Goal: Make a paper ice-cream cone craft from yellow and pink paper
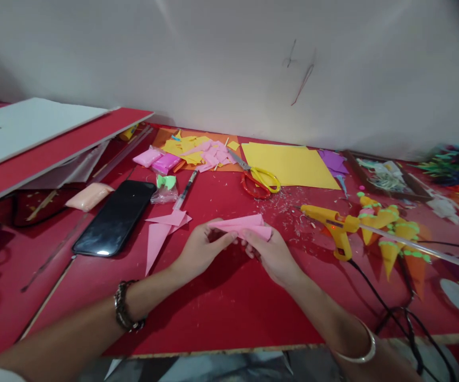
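Between both hands, just above the red table, is a pink paper cone (249, 225) lying sideways, its wide end to the right. My left hand (205, 245) pinches its narrow left part with thumb and fingers. My right hand (267, 253) grips the wider end, thumb on top and fingers curled beneath. Left of the hands lie pink paper pieces (158, 241), one a long pointed triangle. Beyond the hands rest scissors (259, 180) with one yellow and one red handle. To the right is a yellow glue gun (332, 225) with a clear stick in its back.
A black phone (115, 217), clay packets (89, 196) and a pen (185, 190) lie on the left. Paper scraps (209, 151) and yellow sheets (288, 163) are at the back. Decorated cones (392, 233), a tray (388, 175) and a looping black cable (406, 313) sit right.
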Motion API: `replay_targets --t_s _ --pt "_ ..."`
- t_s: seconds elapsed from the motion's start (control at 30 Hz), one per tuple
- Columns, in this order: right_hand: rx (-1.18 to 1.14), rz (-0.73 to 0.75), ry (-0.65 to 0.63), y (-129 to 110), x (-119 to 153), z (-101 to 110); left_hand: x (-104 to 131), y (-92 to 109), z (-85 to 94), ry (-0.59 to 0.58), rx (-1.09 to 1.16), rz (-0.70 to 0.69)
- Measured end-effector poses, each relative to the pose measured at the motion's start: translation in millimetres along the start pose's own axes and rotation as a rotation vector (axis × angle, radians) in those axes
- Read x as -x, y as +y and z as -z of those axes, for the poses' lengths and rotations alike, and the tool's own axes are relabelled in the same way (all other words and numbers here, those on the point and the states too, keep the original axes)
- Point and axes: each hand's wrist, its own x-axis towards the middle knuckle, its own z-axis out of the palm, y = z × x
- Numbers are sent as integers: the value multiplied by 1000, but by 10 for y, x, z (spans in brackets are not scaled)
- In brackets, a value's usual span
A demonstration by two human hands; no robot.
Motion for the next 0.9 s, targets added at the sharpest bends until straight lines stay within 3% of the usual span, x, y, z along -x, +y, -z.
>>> replay_targets --t_s 0.23,0.9 --pt "175 26 -115 -65 13 28 10 4 44 94 -74 -21" --pt "220 51 -110 -64 12 43 12 65 105 96 -53 -57"
